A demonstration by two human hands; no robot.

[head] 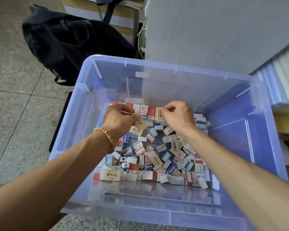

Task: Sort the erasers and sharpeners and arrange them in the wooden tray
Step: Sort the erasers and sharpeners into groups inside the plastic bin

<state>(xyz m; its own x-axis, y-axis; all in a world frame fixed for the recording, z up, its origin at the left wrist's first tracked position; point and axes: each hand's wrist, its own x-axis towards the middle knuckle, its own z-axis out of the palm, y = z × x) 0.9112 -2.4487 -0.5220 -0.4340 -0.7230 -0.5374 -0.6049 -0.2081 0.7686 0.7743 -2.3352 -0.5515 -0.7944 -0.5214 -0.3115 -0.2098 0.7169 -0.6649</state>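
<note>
Nearest the camera, a big translucent blue plastic bin [157,67] fills the view, its near wall just under the forearms; both arms reach down over that wall because the stock lies deep on the bin floor. No wooden tray can be seen in this view, so the sorting seems to be happening inside the bin for now.

Across the floor's middle and near edge spreads a loose jumble of erasers and sharpeners [157,155], mixed and tipped every way. Along the far wall stands a row of upright erasers [141,110], side by side, probably lined up there to keep sorted pieces clear of the pile.

At the right end of that row, the right hand [178,116] pinches a beige eraser [159,114], held upright and touching the row, apparently to join it. Left of it, the left hand [118,119], with a bead bracelet [105,135] on the wrist, grips a second beige eraser [140,123], tilted, just above the pile, likely next for the row.
</note>
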